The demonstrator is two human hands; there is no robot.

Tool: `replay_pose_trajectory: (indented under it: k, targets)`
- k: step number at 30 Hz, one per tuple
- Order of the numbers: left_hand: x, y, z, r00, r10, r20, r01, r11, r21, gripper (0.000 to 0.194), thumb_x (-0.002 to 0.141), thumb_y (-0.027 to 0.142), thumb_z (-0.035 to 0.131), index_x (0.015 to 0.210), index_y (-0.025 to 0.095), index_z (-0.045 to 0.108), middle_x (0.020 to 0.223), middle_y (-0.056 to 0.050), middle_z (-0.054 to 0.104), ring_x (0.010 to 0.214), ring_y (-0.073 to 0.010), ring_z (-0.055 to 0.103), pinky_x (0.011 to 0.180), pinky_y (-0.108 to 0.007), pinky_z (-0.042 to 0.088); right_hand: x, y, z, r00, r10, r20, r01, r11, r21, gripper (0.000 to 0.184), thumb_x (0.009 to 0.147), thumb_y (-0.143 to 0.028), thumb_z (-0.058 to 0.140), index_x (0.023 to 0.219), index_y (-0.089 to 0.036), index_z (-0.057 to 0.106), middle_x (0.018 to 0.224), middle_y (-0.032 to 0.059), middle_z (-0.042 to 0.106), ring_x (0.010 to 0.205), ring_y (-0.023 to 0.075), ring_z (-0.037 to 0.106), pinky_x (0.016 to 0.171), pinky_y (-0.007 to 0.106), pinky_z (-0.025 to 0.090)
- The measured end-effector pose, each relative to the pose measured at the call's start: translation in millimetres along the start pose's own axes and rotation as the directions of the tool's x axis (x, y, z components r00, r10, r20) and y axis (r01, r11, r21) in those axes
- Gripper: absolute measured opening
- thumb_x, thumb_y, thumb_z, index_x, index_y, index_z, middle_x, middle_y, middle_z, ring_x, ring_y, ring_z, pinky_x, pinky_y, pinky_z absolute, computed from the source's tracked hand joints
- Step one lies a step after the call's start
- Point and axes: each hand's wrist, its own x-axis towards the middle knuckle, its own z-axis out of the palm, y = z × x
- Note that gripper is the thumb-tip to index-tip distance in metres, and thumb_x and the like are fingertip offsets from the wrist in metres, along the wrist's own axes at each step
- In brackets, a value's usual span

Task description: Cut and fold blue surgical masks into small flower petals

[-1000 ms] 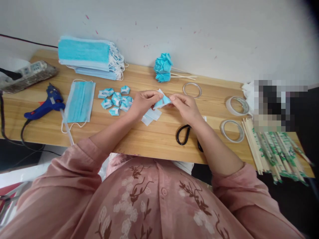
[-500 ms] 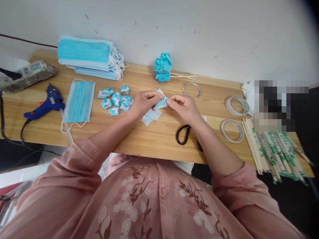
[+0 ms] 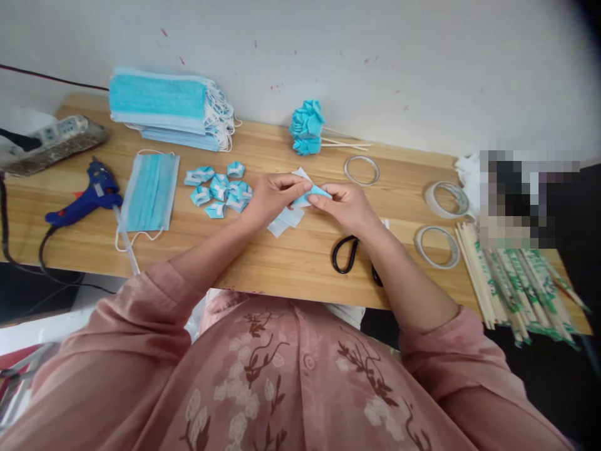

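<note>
Between both hands, just above the table, is a small piece of blue-and-white mask fabric, partly folded over. My left hand pinches its left side between thumb and fingers. The right side, a blue fold, is pinched by my right hand. Beneath the hands lie pale cut fabric pieces. Left of my left hand sits a cluster of several folded blue petals with white tape on them. Black-handled scissors lie below my right hand, their blades mostly hidden under the forearm.
A stack of face masks, a single mask, a blue glue gun and a power strip are at left. Blue fabric flowers lie at the back. Tape rolls and wrapped chopsticks are at right.
The fabric's right part has been folded and now shows as a blue point toward my right hand. My right thumb has shifted slightly left and down; my left hand hardly moved.
</note>
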Motion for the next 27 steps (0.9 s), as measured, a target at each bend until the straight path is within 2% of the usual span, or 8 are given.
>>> replay_pose_trajectory:
  k: [5, 9, 13, 16, 20, 22, 27]
  targets:
    - [-0.6, 0.9, -0.1, 1.0, 0.012, -0.001, -0.012, 1.0, 0.006, 0.053, 0.086, 0.062, 0.072, 0.06, 0.017, 0.062, 0.057, 0.001, 0.054, 0.056, -0.0091, 0.048, 0.054, -0.023, 0.038, 0.4, -2.5, 0.0, 1.0, 0.019, -0.004, -0.019, 1.0, -0.01, 0.041, 0.078, -0.056, 0.074, 0.067, -0.018, 0.065, 0.062, -0.0024, 0.052, 0.06, 0.0109, 0.039, 0.057, 0.027, 0.029]
    - [0.8, 1.0, -0.2, 0.999, -0.031, -0.03, 0.03, 0.999, -0.042, 0.053, 0.089, 0.066, 0.067, 0.067, 0.017, 0.064, 0.061, 0.0, 0.059, 0.056, -0.0094, 0.051, 0.055, -0.023, 0.042, 0.3, -5.2, -0.3, 1.0, 0.006, -0.007, -0.007, 1.0, -0.023, 0.039, 0.079, -0.053, 0.072, 0.064, -0.018, 0.062, 0.06, -0.0031, 0.048, 0.059, 0.0104, 0.036, 0.056, 0.027, 0.027]
    - [2.4, -1.2, -1.1, 1.0, -0.024, 0.007, 0.024, 0.999, -0.043, 0.049, 0.084, 0.061, 0.074, 0.064, 0.017, 0.063, 0.058, 0.001, 0.055, 0.055, -0.0087, 0.048, 0.054, -0.023, 0.038, 0.8, -3.9, -0.3, 1.0, 0.018, -0.01, -0.018, 1.0, -0.021, 0.038, 0.079, -0.053, 0.072, 0.066, -0.018, 0.064, 0.06, -0.0029, 0.051, 0.058, 0.0103, 0.037, 0.056, 0.027, 0.028]
    - [1.8, -2.1, -1.4, 0.999, -0.033, 0.024, 0.035, 0.998, -0.052, 0.036, 0.08, 0.051, 0.078, 0.071, 0.017, 0.069, 0.058, 0.002, 0.055, 0.055, -0.0086, 0.046, 0.053, -0.022, 0.037, 1.4, -1.4, -0.6, 1.0, 0.027, -0.012, -0.027, 1.0, -0.009, 0.037, 0.078, -0.053, 0.073, 0.067, -0.018, 0.066, 0.062, -0.0018, 0.056, 0.059, 0.0108, 0.041, 0.056, 0.027, 0.029]
    - [-0.1, -0.5, -0.9, 0.996, -0.082, 0.03, 0.084, 0.995, -0.063, 0.025, 0.08, 0.042, 0.074, 0.078, 0.017, 0.073, 0.061, 0.002, 0.058, 0.056, -0.0092, 0.048, 0.055, -0.022, 0.039, 1.6, 0.4, -1.4, 0.999, 0.028, -0.02, -0.028, 1.0, -0.008, 0.036, 0.078, -0.052, 0.074, 0.069, -0.018, 0.068, 0.061, -0.002, 0.057, 0.058, 0.0106, 0.041, 0.055, 0.027, 0.028]
    - [-0.3, 0.4, -0.9, 0.996, -0.088, 0.028, 0.089, 0.993, -0.072, 0.025, 0.08, 0.041, 0.071, 0.077, 0.017, 0.072, 0.061, 0.001, 0.058, 0.056, -0.0094, 0.048, 0.056, -0.023, 0.04, 1.5, 0.3, -1.6, 0.999, 0.026, -0.023, -0.026, 1.0, -0.016, 0.036, 0.078, -0.052, 0.073, 0.068, -0.018, 0.068, 0.061, -0.0022, 0.057, 0.058, 0.0104, 0.04, 0.055, 0.027, 0.027]
    - [0.0, 2.9, -1.4, 0.997, -0.072, 0.033, 0.073, 0.997, -0.03, 0.037, 0.082, 0.045, 0.07, 0.06, 0.017, 0.061, 0.056, 0.001, 0.053, 0.055, -0.0088, 0.046, 0.055, -0.022, 0.037, 0.7, -0.5, -1.4, 1.0, 0.022, -0.021, -0.022, 0.999, -0.028, 0.038, 0.079, -0.052, 0.072, 0.065, -0.018, 0.064, 0.061, -0.0028, 0.052, 0.058, 0.01, 0.038, 0.055, 0.027, 0.026]
